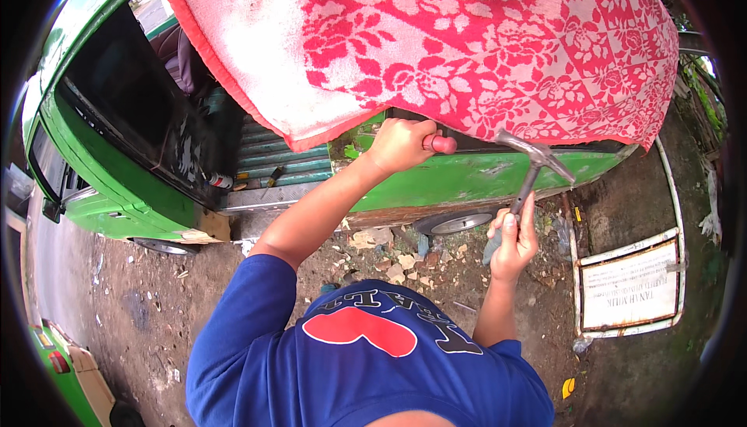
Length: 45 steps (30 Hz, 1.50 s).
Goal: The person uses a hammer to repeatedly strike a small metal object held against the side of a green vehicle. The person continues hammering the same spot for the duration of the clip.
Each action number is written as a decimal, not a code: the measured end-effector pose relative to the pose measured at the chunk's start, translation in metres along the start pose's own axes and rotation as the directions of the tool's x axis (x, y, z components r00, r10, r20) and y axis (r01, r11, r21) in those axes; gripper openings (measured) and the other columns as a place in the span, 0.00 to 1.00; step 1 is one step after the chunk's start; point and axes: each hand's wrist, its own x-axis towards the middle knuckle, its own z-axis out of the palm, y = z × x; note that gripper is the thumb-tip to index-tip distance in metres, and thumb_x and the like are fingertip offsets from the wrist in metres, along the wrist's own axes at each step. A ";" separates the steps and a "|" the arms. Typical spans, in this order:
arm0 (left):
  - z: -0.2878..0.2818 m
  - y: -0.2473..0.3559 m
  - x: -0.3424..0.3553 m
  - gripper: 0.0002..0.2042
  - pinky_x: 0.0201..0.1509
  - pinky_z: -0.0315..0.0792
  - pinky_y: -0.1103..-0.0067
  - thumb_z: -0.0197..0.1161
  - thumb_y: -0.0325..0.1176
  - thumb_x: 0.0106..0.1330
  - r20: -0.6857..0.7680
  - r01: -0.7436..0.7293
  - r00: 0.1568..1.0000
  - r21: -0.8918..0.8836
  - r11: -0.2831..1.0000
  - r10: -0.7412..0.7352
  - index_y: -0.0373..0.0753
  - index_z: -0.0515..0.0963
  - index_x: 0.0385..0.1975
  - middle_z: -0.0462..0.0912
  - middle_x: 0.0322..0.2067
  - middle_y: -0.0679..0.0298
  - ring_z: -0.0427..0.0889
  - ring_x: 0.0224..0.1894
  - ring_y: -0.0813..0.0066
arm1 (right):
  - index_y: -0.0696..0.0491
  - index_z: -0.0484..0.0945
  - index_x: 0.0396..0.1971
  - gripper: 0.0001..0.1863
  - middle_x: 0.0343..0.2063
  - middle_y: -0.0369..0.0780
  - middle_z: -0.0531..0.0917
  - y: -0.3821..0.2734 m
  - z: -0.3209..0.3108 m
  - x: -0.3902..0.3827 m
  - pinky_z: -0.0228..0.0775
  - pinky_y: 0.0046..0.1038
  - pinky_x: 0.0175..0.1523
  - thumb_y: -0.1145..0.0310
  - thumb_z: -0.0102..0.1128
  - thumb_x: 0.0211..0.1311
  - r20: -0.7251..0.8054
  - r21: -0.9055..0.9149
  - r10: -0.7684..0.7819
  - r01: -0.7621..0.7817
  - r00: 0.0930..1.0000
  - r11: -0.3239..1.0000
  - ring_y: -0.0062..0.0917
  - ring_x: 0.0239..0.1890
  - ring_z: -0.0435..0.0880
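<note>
My left hand [398,144] grips a tool with a red handle [443,144] and holds it against the upper edge of a green vehicle's side panel [467,182], just below a red and white flowered towel [467,38]. The tool's tip is hidden under the towel. My right hand [513,244] holds a metal hammer [529,170] by its grey grip, head raised up near the panel, a short way right of the red handle.
The green vehicle's sliding door [132,116] stands open at the left, with a ribbed floor [280,162] inside. A wheel [455,222] sits below the panel. Rubble and dirt cover the ground. A white framed signboard [630,287] lies at the right.
</note>
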 end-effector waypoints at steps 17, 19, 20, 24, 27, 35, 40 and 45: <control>-0.006 0.006 -0.006 0.12 0.21 0.71 0.66 0.67 0.37 0.59 0.045 -0.069 0.996 -0.077 0.995 0.073 0.42 0.72 0.18 0.77 0.15 0.62 0.78 0.18 0.58 | 0.59 0.62 0.67 0.26 0.28 0.38 0.76 0.008 -0.001 -0.005 0.70 0.19 0.30 0.76 0.51 0.70 -0.009 0.034 0.145 -0.144 0.989 0.989 0.16 0.27 0.72; -0.006 0.006 -0.006 0.12 0.21 0.72 0.66 0.67 0.37 0.59 0.022 -0.082 0.996 -0.107 0.991 0.084 0.43 0.72 0.19 0.78 0.16 0.62 0.78 0.18 0.58 | 0.59 0.62 0.67 0.26 0.28 0.37 0.76 0.008 0.000 -0.006 0.70 0.19 0.29 0.76 0.51 0.70 -0.010 0.038 0.156 -0.156 0.988 0.987 0.15 0.27 0.72; -0.007 0.006 -0.007 0.12 0.21 0.72 0.66 0.67 0.37 0.58 0.009 -0.088 0.996 -0.121 0.989 0.090 0.43 0.72 0.19 0.78 0.16 0.62 0.79 0.19 0.58 | 0.59 0.62 0.67 0.26 0.28 0.37 0.76 0.009 0.000 -0.006 0.70 0.19 0.29 0.76 0.51 0.70 -0.011 0.038 0.161 -0.160 0.987 0.986 0.15 0.27 0.72; -0.007 0.003 -0.012 0.06 0.27 0.76 0.66 0.66 0.38 0.52 0.088 -0.049 0.994 -0.090 0.995 0.057 0.46 0.79 0.26 0.81 0.19 0.62 0.83 0.23 0.60 | 0.59 0.62 0.67 0.26 0.28 0.37 0.76 0.011 -0.001 -0.006 0.70 0.19 0.29 0.75 0.51 0.70 -0.001 0.039 0.165 -0.165 0.986 0.986 0.15 0.27 0.72; -0.007 0.003 -0.013 0.06 0.26 0.76 0.66 0.66 0.39 0.52 0.090 -0.052 0.994 -0.076 0.996 0.058 0.46 0.79 0.25 0.81 0.19 0.62 0.83 0.23 0.60 | 0.60 0.62 0.67 0.26 0.28 0.37 0.76 0.012 -0.001 -0.006 0.70 0.19 0.29 0.75 0.51 0.70 0.006 0.018 0.155 -0.155 0.988 0.988 0.15 0.27 0.72; -0.009 0.003 -0.015 0.07 0.26 0.76 0.66 0.67 0.40 0.53 0.115 -0.058 0.991 -0.094 0.994 0.069 0.46 0.80 0.27 0.82 0.19 0.61 0.83 0.23 0.60 | 0.60 0.62 0.67 0.26 0.28 0.37 0.76 0.010 0.003 -0.009 0.69 0.19 0.29 0.76 0.50 0.70 0.016 0.008 0.176 -0.176 0.984 0.984 0.15 0.26 0.72; -0.008 0.003 -0.012 0.10 0.21 0.72 0.67 0.68 0.35 0.57 0.014 -0.130 0.991 -0.116 0.985 0.132 0.42 0.74 0.19 0.79 0.16 0.62 0.79 0.18 0.59 | 0.60 0.61 0.67 0.26 0.27 0.37 0.76 0.009 0.001 -0.011 0.69 0.20 0.29 0.76 0.49 0.70 0.011 0.019 0.182 -0.182 0.983 0.983 0.15 0.26 0.72; -0.009 0.002 -0.007 0.09 0.23 0.73 0.67 0.67 0.37 0.58 0.074 -0.089 0.993 -0.089 0.992 0.096 0.43 0.75 0.21 0.80 0.17 0.61 0.80 0.20 0.59 | 0.59 0.63 0.67 0.26 0.27 0.37 0.76 0.005 -0.003 -0.015 0.70 0.19 0.30 0.76 0.51 0.70 0.030 -0.035 0.183 -0.182 0.983 0.983 0.16 0.26 0.72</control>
